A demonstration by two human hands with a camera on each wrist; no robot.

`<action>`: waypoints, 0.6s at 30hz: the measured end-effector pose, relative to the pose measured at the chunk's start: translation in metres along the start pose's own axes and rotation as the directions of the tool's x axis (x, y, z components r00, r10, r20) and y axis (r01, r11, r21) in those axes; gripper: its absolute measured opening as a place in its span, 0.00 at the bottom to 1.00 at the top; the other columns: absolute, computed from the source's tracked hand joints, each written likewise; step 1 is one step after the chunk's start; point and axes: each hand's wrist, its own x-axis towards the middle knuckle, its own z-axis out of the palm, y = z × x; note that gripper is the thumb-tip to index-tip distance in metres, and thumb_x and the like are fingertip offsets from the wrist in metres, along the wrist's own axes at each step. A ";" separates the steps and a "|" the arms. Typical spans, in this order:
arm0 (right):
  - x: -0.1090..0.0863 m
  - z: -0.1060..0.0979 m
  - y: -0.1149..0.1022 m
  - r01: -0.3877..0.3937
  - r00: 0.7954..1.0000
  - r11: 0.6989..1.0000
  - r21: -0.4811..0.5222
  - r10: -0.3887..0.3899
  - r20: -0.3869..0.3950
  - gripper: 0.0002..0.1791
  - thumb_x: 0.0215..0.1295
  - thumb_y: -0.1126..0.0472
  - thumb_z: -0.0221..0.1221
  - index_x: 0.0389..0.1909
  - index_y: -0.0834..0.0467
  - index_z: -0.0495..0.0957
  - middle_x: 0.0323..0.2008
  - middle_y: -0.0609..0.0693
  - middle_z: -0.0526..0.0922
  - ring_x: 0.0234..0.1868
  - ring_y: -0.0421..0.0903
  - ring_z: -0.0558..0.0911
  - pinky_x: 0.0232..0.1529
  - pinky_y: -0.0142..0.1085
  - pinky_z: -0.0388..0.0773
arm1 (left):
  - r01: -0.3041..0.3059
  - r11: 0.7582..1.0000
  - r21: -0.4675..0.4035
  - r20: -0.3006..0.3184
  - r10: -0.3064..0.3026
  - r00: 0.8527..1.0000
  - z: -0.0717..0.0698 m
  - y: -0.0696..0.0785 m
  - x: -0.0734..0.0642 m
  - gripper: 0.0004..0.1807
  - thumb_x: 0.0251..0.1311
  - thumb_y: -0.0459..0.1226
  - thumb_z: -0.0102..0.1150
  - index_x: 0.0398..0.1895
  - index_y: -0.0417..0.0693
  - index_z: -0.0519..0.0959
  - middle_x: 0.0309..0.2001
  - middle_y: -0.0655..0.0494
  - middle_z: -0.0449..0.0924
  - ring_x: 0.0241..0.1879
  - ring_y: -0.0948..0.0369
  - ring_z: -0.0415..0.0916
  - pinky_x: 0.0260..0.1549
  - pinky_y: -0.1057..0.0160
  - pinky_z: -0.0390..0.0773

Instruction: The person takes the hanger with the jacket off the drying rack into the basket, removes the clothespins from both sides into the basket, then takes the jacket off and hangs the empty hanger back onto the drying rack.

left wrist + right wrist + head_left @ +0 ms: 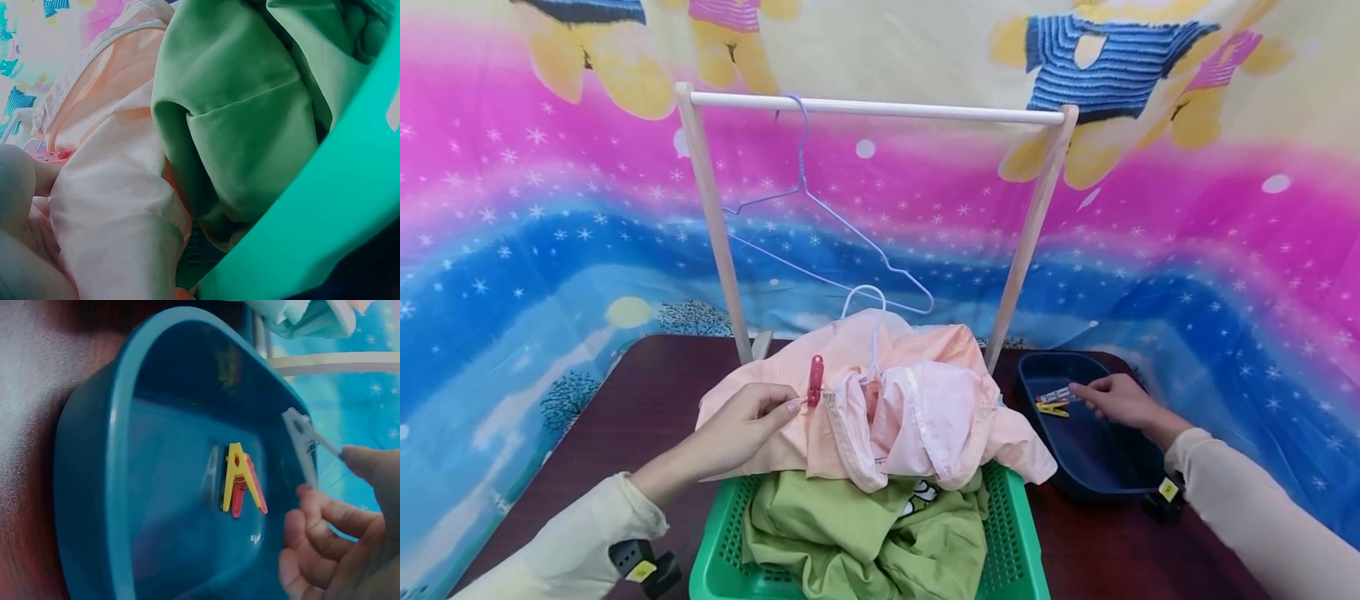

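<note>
Left of centre, the left hand (741, 425) pinches the pink garment (928, 417); at right, the right hand (1122, 403) pinches a pale clothespin (301, 447).

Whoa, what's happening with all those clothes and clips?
A person's left hand pinches a pink top beside a red clothespin, while the right hand holds a clear clothespin over a blue basin. The top lies over a green basket holding green clothing. A purple hanger hangs bare on the rack.

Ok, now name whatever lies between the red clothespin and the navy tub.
In the head view, the pink garment lies between the red clothespin and the navy tub, with a pale hanger poking from its neckline.
</note>
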 end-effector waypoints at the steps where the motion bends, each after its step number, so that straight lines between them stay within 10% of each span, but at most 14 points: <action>1: 0.000 0.001 0.001 -0.004 1.000 1.000 0.001 0.004 0.014 0.29 0.78 0.40 0.47 0.30 0.59 0.80 0.20 0.44 0.74 0.23 0.42 0.72 0.31 0.38 0.70 | 0.000 1.000 0.000 -0.001 0.000 1.000 0.000 0.000 0.000 0.14 0.75 0.35 0.51 0.27 0.46 0.77 0.19 0.63 0.61 0.21 0.70 0.57 0.24 0.68 0.63; 18: 0.013 0.023 0.014 -0.062 0.994 0.998 -0.027 0.064 0.091 0.24 0.77 0.50 0.52 0.20 0.56 0.75 0.17 0.44 0.71 0.15 0.39 0.64 0.21 0.33 0.64 | 0.025 1.000 0.014 0.003 -0.025 1.000 0.001 0.000 0.001 0.14 0.75 0.35 0.51 0.27 0.46 0.77 0.20 0.62 0.60 0.21 0.70 0.58 0.26 0.67 0.64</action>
